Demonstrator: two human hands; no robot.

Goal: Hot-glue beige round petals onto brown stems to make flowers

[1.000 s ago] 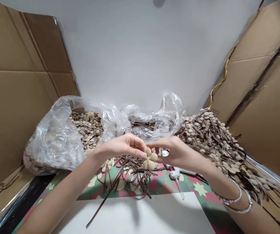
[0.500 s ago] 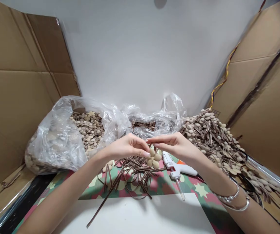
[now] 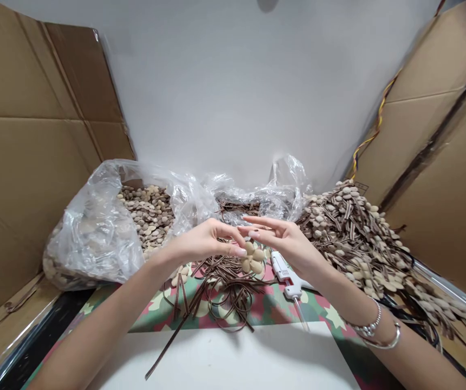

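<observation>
A beige flower-shaped piece (image 3: 253, 258) hangs from the pinched thumb and forefinger of my left hand (image 3: 212, 238). My right hand (image 3: 284, 242) is beside it, fingers stretched toward the left fingertips; whether they touch the piece is hard to tell. Beneath the hands, a tangle of brown striped ribbons (image 3: 235, 290) lies on the patterned cloth (image 3: 273, 314). A white glue gun (image 3: 292, 281) rests under my right hand, its handle partly hidden by the wrist.
At the left, a clear plastic bag (image 3: 98, 227) holds many beige pieces (image 3: 151, 216). More ribbons (image 3: 239, 208) sit in plastic at the back. A large pile of finished-looking ribboned flowers (image 3: 355, 233) stands at the right. A white board (image 3: 225, 357) lies in front, with cardboard (image 3: 33, 135) at the sides.
My left hand and the flower piece have shifted slightly left and up. My right hand has also moved a little left, its fingers now more spread.
</observation>
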